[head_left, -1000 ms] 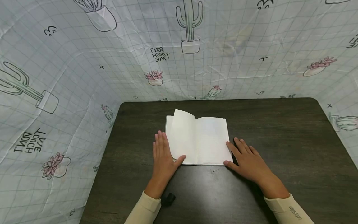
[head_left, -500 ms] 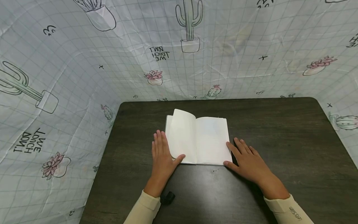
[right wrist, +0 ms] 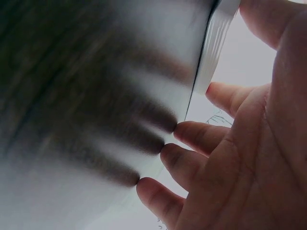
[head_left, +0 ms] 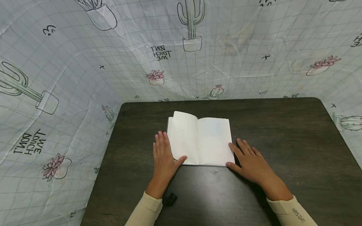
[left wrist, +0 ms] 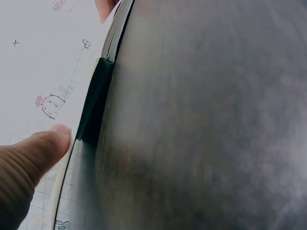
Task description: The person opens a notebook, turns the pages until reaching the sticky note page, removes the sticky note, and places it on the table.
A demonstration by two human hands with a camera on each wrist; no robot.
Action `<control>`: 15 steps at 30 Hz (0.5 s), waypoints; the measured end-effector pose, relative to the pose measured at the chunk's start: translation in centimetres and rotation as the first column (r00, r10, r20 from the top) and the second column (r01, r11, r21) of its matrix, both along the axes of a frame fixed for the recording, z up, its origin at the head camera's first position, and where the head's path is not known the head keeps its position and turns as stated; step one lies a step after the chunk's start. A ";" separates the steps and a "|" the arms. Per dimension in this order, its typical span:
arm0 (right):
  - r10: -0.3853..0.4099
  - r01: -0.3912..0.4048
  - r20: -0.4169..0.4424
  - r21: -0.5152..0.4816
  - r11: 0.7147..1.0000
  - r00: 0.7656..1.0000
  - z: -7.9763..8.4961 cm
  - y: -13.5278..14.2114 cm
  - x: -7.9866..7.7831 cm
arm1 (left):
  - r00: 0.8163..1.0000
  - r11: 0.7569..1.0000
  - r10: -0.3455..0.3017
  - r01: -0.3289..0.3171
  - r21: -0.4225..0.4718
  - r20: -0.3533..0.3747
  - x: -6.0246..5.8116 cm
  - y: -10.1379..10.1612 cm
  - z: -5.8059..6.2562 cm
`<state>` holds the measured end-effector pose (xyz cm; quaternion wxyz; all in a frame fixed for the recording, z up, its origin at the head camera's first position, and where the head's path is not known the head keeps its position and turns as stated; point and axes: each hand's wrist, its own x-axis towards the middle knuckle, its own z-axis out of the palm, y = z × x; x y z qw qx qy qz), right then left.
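Note:
A notebook (head_left: 215, 141) lies open on the dark table, showing blank white pages. On its left side one leaf (head_left: 185, 135) stands slightly raised, its top corner angled away from the pages beneath. My left hand (head_left: 164, 160) lies along the left edge with fingers straight, its thumb on the lower left page corner. The left wrist view shows that thumb (left wrist: 50, 143) at the edge near the dark green spine (left wrist: 96, 98). At the right edge, my right hand (head_left: 251, 163) has its fingers spread; index fingertip and thumb touch the page edge. In the right wrist view the other fingertips (right wrist: 156, 194) rest on the tabletop.
The dark wood-grain table (head_left: 282, 125) has rounded far corners. A small black object (head_left: 170, 200) sits beside the left wrist. White grid cloth with cactus drawings (head_left: 226, 47) hangs behind and along both sides of the table.
The raised left leaf has settled slightly lower and toward the left. Both hands stay nearly where they were.

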<state>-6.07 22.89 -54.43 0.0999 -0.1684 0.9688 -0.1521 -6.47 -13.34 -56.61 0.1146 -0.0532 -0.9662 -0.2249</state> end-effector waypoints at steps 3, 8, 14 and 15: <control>0.001 -0.001 -0.002 0.002 1.000 1.000 -0.1 0.0 0.0 | 1.000 1.000 0.000 0.000 -0.006 0.000 0.0 0.0 0.0; -0.002 0.002 -0.002 -0.001 1.000 1.000 -0.2 0.0 -0.1 | 1.000 1.000 0.001 0.000 -0.025 0.013 0.0 0.1 -0.1; -0.002 0.002 0.003 -0.010 1.000 1.000 -0.3 0.1 -0.1 | 0.999 0.998 -0.003 0.006 -0.064 0.039 -0.1 0.1 -0.4; -0.002 0.002 0.002 -0.009 1.000 1.000 -0.3 0.1 -0.1 | 0.999 0.998 -0.003 0.006 -0.069 0.044 -0.1 0.1 -0.4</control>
